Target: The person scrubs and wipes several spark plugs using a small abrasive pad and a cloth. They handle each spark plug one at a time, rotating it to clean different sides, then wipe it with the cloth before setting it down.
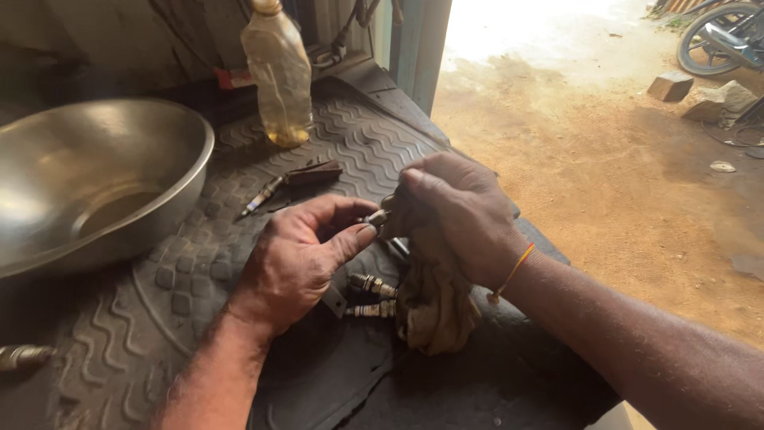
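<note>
— What do the hands have hold of?

— The left hand [298, 259] is curled nearly closed, thumb and fingers pinching a small metal spark plug [376, 217] at its end; the right hand [454, 215] is closed over the plug's other end from above, with a dirty tan rag [434, 306] bunched in its palm and hanging down beneath it.

— Where does that plug sit?

— Between the two hands, lifted just above the black rubber mat [334, 135] that covers the bench; two more spark plugs [372, 296] lie on the mat just below, touching the rag.

— And around them?

— A big steel bowl [103, 179] stands to the left; a plastic bottle [278, 72] of yellowish liquid stands upright behind; a small dark-handled tool [290, 181] lies between the bottle and the hands; another plug-like metal piece [24, 356] rests at the far left edge; bare dirt ground [597, 159] lies to the right.
</note>
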